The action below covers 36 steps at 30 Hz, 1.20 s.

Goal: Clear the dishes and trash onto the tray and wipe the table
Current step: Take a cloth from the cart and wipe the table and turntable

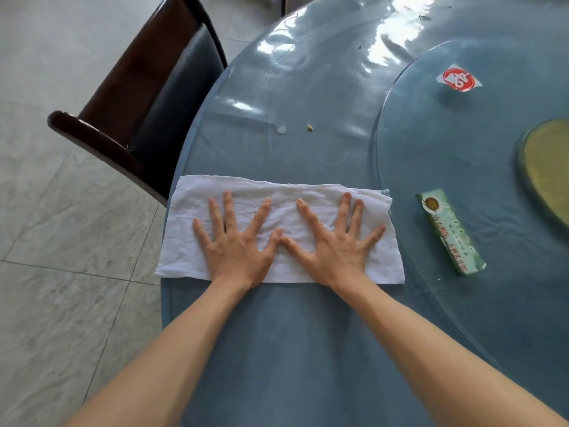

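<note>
A white cloth (381, 241) lies spread flat on the blue round table (277, 349) near its left edge. My left hand (235, 241) and my right hand (334, 241) press down on the cloth side by side, fingers straight and spread, thumbs almost touching. Beyond the cloth lie a small pale wet scrap (281, 130) and a yellow crumb (310, 127). A green paper wrapper (449, 232) rests on the glass turntable (462, 134) to the right. A red and white wrapper (458, 78) sits farther back on the turntable.
A dark wooden chair (147, 97) with a black seat stands at the table's left edge. A yellow-green disc (548, 167) shows at the right frame edge on the turntable. Small dark specks dot the far tabletop. Grey tiled floor lies to the left.
</note>
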Each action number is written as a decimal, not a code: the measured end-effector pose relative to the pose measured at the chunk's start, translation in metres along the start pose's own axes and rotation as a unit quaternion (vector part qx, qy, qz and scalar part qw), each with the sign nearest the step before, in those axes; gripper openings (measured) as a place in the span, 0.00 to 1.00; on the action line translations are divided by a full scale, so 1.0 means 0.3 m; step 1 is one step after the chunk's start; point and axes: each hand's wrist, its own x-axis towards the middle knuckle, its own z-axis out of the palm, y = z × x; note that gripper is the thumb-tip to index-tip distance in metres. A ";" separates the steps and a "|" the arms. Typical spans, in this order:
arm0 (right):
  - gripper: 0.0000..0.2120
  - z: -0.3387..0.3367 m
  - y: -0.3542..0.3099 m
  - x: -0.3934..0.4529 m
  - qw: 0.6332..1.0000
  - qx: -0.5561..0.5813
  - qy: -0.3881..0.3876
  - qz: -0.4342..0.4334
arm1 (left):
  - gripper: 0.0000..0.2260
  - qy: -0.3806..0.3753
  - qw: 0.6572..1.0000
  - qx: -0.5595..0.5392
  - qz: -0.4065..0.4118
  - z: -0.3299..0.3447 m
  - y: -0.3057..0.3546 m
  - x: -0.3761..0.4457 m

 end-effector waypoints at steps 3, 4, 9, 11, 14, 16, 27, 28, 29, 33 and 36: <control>0.39 -0.006 -0.032 0.093 1.000 -0.002 0.005 0.016 | 0.28 -0.005 1.000 -0.002 0.013 -0.013 -0.004 0.107; 0.39 -0.008 -0.042 0.121 1.000 -0.001 0.007 0.021 | 0.28 -0.009 1.000 -0.003 0.016 -0.017 -0.006 0.141; 0.40 -0.035 -0.103 0.291 0.998 0.004 0.010 0.060 | 0.28 -0.019 0.998 -0.008 0.053 -0.044 -0.015 0.359; 0.40 -0.042 -0.121 0.351 0.997 0.006 0.015 0.070 | 0.28 -0.016 0.998 -0.009 0.060 -0.048 -0.014 0.430; 0.39 -0.048 -0.135 0.394 0.996 -0.002 0.018 0.083 | 0.27 -0.015 0.997 -0.002 0.079 -0.054 -0.011 0.485; 0.39 -0.053 -0.139 0.415 0.996 -0.001 0.018 0.091 | 0.27 -0.018 0.996 -0.005 0.089 -0.061 -0.006 0.518; 0.38 -0.101 -0.168 0.686 0.989 0.008 0.028 0.143 | 0.26 -0.025 0.989 -0.004 0.149 -0.104 0.055 0.850; 0.39 -0.106 -0.171 0.721 0.989 0.007 0.029 0.146 | 0.26 -0.026 0.988 -0.002 0.152 -0.106 0.062 0.887; 0.39 -0.111 -0.174 0.754 0.989 0.005 0.028 0.148 | 0.26 -0.026 0.988 -0.003 0.154 -0.107 0.070 0.923; 0.38 -0.130 -0.185 0.879 0.987 0.004 0.025 0.161 | 0.25 -0.028 0.986 0.001 0.162 -0.114 0.104 1.051; 0.38 -0.142 -0.194 0.959 0.982 0.014 0.030 0.188 | 0.25 -0.036 0.981 -0.001 0.189 -0.129 0.130 1.164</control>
